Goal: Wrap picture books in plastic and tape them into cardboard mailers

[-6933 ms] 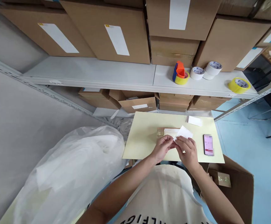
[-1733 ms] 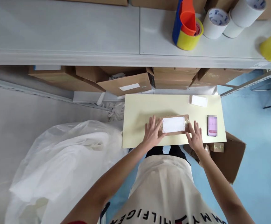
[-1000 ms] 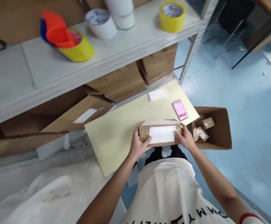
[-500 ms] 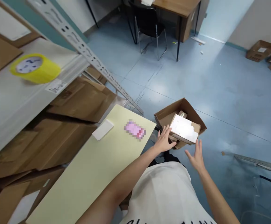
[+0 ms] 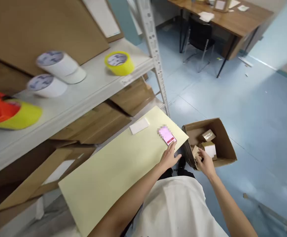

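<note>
My left hand (image 5: 169,157) rests open at the near right corner of the pale yellow board (image 5: 114,168), its fingertips just below the pink phone (image 5: 166,135). My right hand (image 5: 206,162) hovers open at the near rim of the open cardboard carton (image 5: 226,144) on the floor. Inside the carton lie small taped brown parcels (image 5: 209,147), one showing a white label. A white label sheet (image 5: 139,125) lies on the board beyond the phone.
A grey metal shelf (image 5: 66,98) on the left carries white tape rolls (image 5: 53,70), a yellow tape roll (image 5: 119,62) and an orange tape dispenser (image 5: 0,110). Brown boxes sit above and below it. A wooden desk (image 5: 228,19) and chair (image 5: 199,36) stand on the blue floor.
The labelled parcel went from the board into the floor carton and both hands let go. My left hand moved back to the board by the phone. The view swung left.
</note>
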Demonstrator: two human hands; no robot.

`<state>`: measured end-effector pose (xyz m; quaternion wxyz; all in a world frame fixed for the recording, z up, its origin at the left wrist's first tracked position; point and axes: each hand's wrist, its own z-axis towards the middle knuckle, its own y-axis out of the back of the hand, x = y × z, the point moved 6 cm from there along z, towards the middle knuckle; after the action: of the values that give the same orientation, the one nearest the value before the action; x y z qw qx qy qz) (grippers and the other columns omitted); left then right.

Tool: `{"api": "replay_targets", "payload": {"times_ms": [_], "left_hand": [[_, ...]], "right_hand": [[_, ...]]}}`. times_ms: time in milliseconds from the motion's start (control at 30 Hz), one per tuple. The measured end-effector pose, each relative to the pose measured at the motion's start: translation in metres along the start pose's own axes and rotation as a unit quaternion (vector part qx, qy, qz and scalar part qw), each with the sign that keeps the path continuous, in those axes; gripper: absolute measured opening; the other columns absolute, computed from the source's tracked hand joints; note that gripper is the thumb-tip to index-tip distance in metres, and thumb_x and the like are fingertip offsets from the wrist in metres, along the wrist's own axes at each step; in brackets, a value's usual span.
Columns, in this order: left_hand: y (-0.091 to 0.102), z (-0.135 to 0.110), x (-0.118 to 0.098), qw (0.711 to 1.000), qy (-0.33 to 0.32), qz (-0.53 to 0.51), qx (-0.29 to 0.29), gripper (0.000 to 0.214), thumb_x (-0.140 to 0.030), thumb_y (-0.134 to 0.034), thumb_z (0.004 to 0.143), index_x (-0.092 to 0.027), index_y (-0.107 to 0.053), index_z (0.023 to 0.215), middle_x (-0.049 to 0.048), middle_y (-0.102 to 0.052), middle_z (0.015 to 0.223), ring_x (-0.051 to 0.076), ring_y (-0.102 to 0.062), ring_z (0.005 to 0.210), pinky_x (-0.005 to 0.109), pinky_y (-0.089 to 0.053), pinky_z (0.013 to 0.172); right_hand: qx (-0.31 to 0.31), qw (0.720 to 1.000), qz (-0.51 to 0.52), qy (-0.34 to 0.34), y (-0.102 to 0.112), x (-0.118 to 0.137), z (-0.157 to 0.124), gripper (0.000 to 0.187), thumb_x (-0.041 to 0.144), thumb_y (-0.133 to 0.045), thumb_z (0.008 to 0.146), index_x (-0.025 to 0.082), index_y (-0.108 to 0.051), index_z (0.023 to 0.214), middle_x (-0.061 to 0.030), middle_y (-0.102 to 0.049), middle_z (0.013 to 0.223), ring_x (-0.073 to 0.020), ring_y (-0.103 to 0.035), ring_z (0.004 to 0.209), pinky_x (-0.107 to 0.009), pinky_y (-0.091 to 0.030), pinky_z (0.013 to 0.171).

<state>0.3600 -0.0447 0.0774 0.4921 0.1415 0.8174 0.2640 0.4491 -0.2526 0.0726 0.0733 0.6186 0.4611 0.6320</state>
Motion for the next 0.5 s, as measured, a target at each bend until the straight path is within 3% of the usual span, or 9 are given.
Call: {"api": "replay_targets", "payload": {"times_ms": [67, 167, 300, 400, 500], "left_hand": [[0.018, -0.013, 0.038, 0.997, 0.071, -0.016, -0.021, 0.068, -0.03, -0.062, 0.082, -0.019, -0.036, 0.144, 0.0148, -0.043, 0.149, 0.026, -0.059, 0.12, 0.042, -0.046, 0.103], [0.034, -0.039, 0.091, 0.986, 0.166, -0.026, -0.011, 0.059, -0.034, -0.059, 0.084, -0.018, -0.043, 0.139, 0.0146, -0.048, 0.145, 0.028, -0.057, 0.123, 0.039, -0.045, 0.103], [0.044, -0.077, 0.142, 0.971, 0.235, -0.032, 0.023, 0.055, -0.036, -0.056, 0.086, -0.016, -0.046, 0.137, 0.0143, -0.052, 0.143, 0.028, -0.054, 0.128, 0.036, -0.044, 0.102], [0.051, -0.104, 0.165, 0.961, 0.273, -0.047, -0.003, 0.055, -0.038, -0.054, 0.087, -0.017, -0.046, 0.137, 0.0137, -0.053, 0.142, 0.027, -0.055, 0.127, 0.035, -0.045, 0.1], [0.059, -0.131, 0.176, 0.951, 0.291, -0.072, -0.08, 0.054, -0.038, -0.053, 0.087, -0.017, -0.046, 0.136, 0.0144, -0.054, 0.142, 0.028, -0.056, 0.125, 0.037, -0.045, 0.1]], "right_hand": [[0.046, 0.994, -0.069, 0.07, -0.031, 0.031, 0.024, 0.043, 0.039, -0.049, 0.089, 0.018, -0.058, 0.125, -0.0143, -0.069, 0.113, -0.0283, -0.065, 0.104, -0.045, -0.052, 0.09], [0.092, 0.963, -0.203, 0.148, -0.086, 0.07, 0.054, 0.043, 0.036, -0.055, 0.087, 0.018, -0.06, 0.125, -0.0191, -0.059, 0.13, -0.0343, -0.053, 0.122, -0.05, -0.045, 0.098], [0.137, 0.916, -0.326, 0.189, -0.149, 0.095, 0.081, 0.045, 0.036, -0.061, 0.084, 0.02, -0.06, 0.126, -0.0198, -0.042, 0.148, -0.0391, -0.033, 0.139, -0.056, -0.033, 0.105], [0.16, 0.899, -0.359, 0.195, -0.167, 0.099, 0.088, 0.041, 0.037, -0.061, 0.085, 0.019, -0.062, 0.121, -0.0202, -0.037, 0.152, -0.0397, -0.028, 0.142, -0.058, -0.028, 0.106], [0.117, 0.904, -0.326, 0.25, -0.167, 0.111, 0.087, 0.034, 0.037, -0.055, 0.087, 0.018, -0.064, 0.115, -0.0199, -0.041, 0.149, -0.0393, -0.032, 0.139, -0.059, -0.032, 0.103]]}}
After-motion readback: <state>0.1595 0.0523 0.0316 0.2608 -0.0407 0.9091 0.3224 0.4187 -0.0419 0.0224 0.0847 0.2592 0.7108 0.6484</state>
